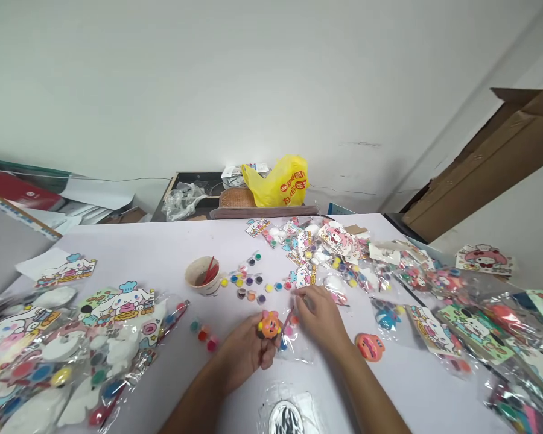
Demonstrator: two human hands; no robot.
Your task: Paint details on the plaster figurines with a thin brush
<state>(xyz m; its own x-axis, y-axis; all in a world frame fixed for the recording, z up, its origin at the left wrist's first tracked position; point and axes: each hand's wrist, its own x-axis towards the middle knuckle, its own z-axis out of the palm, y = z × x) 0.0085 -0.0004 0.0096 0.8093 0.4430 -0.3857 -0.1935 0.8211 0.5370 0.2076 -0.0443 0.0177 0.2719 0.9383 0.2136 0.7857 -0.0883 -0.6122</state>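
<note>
Head view, one entry per item, placed from the paper cup [202,276] on the table [163,241].

- Small figurine [269,326]: right of the cup and nearer the person. It is clasped in the left hand [247,349], with fingers closed round its underside. The side that shows carries orange, pink and a yellow spot, so colouring looks well advanced. Its back and base are hidden, so what is left bare cannot be told.
- Right hand [320,318]: further right of the cup, palm down with fingers curled over a clear packet [294,346]. A thin reddish stick [291,314] shows at the fingertips. Whether it is pinched or merely lies there I cannot tell.
- Paint pots [247,282]: loose, just right of the cup, in several colours.
- Second figure [370,347]: orange-pink, far right of the cup, lying apart from both hands. It looks finished on top.
- Sealed kits [49,355]: left of the cup and nearer the person, unopened. Their contents are blurred by glare.
- Round object [286,419]: nearest the person, cut off by the frame edge and unidentifiable.
</note>
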